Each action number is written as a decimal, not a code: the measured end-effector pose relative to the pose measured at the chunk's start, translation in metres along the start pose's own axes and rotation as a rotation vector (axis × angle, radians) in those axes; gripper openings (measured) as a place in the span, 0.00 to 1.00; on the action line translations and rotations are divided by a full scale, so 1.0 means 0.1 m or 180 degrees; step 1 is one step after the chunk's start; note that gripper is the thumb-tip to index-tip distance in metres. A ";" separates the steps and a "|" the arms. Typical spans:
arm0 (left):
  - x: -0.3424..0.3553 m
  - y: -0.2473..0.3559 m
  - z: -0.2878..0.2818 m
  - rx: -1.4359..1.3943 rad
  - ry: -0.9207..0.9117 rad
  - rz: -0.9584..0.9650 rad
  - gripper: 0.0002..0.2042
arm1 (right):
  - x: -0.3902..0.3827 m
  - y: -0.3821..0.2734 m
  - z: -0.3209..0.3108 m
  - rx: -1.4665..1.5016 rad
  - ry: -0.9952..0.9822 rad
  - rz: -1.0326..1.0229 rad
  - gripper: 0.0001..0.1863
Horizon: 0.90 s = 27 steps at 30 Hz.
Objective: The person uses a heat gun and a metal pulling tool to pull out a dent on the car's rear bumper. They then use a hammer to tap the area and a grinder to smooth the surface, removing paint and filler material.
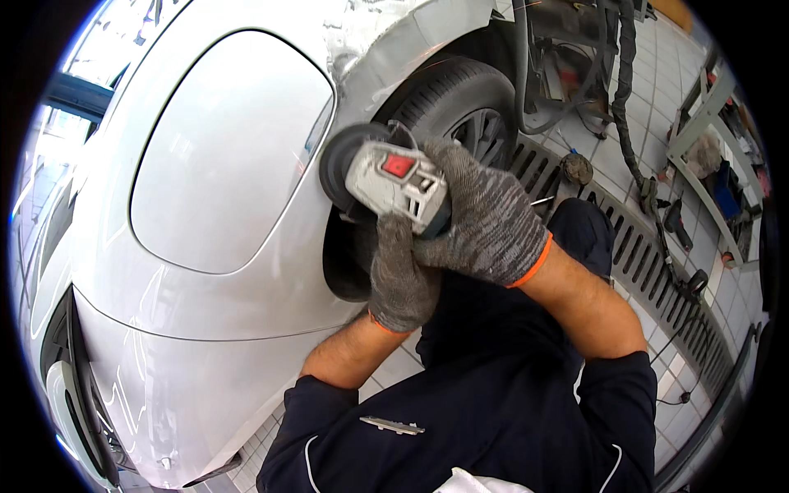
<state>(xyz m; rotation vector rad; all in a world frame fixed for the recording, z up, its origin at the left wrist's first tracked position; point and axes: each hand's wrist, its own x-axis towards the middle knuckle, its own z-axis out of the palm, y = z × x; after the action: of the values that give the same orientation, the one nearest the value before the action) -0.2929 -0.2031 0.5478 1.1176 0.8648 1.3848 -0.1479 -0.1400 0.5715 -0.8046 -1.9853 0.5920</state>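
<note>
I hold a cordless-looking angle grinder [380,177], with a grey-white head and a red button, in both hands. My left hand [403,275], in a grey knit glove with an orange cuff, grips it from below. My right hand [493,222], gloved the same way, closes round its right side; the fingers are partly hidden. The dark round disc [337,168] of the grinder is by the wheel-arch edge of a silver-white car body [222,304]. Whether it touches the panel I cannot tell. Faint orange sparks show near the arch above the tire [448,90].
Left of the disc is the car's fuel flap [226,156]. Crumpled, bare-looking metal [362,37] lies above the arch. A slotted floor grate [657,271] runs along the right, near a thick hanging hose [626,90], a metal rack [707,140] and a dark hand tool [678,223].
</note>
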 end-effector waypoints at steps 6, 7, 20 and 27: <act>-0.09 -0.11 0.04 -0.0580 0.0359 -0.0073 0.37 | -0.01 -0.08 -0.03 0.0076 -0.0236 0.0121 0.48; -0.07 -0.09 -0.01 -0.0404 0.0255 -0.0084 0.38 | -0.01 -0.09 -0.02 0.0165 -0.0077 0.0123 0.48; -0.16 -0.05 0.08 -0.0760 0.0170 -0.0044 0.33 | -0.10 0.11 0.13 0.0266 -0.0314 0.0278 0.48; -0.17 -0.05 -0.08 0.0769 0.0138 -0.0464 0.31 | -0.07 0.26 0.15 0.1153 0.0227 0.0762 0.49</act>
<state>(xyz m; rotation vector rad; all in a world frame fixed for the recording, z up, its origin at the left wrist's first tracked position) -0.3002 -0.2182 0.5380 1.1840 1.1455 1.2106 -0.1506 -0.1289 0.5433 -0.8267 -1.6611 1.0147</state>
